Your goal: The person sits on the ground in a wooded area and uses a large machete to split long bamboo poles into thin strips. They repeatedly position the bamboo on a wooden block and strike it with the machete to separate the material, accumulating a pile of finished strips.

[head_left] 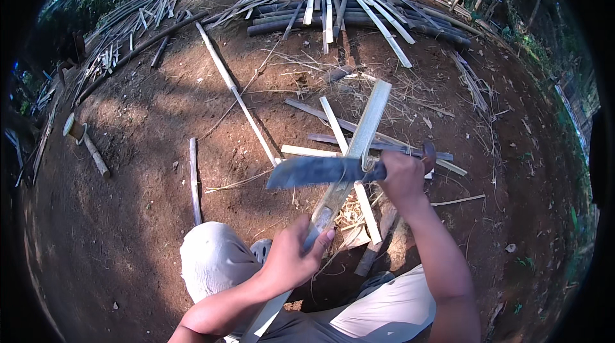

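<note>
My knees, in pale shorts, sit at the bottom of the view, and a bamboo slat runs up between them, slanting from low left to upper right over the dirt ground. My left grip is wrapped tight around the lower part of the slat, thumb on top, just above my left knee. My right grip is clenched on the handle of a machete, whose broad dark blade lies crosswise, pointing left, its edge set against the slat about halfway up. The slat's far end stands clear above the blade.

Under the slat, between my feet, lie pale shavings and a few short split pieces. Just beyond the blade, more flat strips lie crossed on the ground. To the left, a thin short stick lies near my left knee, and a long thin pole runs away toward the far side. Near the left edge of the ground lies a short cut bamboo section. At the far edge, whole poles and split slats lie in a big pile.
</note>
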Demonstrator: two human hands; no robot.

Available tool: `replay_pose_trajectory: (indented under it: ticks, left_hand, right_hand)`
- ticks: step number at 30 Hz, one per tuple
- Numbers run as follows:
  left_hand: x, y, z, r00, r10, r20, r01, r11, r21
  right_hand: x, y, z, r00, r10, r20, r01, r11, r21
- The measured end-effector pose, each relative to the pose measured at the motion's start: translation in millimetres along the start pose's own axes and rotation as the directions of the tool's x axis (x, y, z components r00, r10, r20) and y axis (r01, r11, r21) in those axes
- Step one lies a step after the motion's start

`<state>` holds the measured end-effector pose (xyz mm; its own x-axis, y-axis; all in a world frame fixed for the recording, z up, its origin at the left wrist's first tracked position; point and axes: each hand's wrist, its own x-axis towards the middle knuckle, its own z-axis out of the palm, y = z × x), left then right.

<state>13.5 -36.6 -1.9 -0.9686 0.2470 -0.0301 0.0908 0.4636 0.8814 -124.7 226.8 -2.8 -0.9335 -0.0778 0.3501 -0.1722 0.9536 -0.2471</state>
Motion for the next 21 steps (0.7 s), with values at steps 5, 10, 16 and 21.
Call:
replay_pose_trajectory:
  ticks: [5, 10, 16, 21]
  left_hand:
    - [18, -11, 25, 0.994, -0.102, 0.025, 0.105, 0.952, -0.288]
    - [7, -10, 3, 0.990, -0.093, 0.110, 0.112, 0.977, -0.183]
    - [8, 5, -1, 0.923, -0.207, 0.325, 0.363, 0.748, -0.555]
    - [17, 8, -9, 0.871, -0.277, 0.405, 0.491, 0.530, -0.691]
  right_hand:
    - [-19, 16, 3, 0.986, 0.164, -0.020, -0.165, 0.983, -0.080]
    - [-6, 1, 11, 0.997, -0.037, -0.070, 0.032, 0.997, -0.068]
    - [-16, 179, 29, 0.793, 0.609, -0.028, -0.609, 0.793, -0.021]
    - [-23, 155, 20, 0.770, 0.618, 0.159, -0.639, 0.747, 0.184]
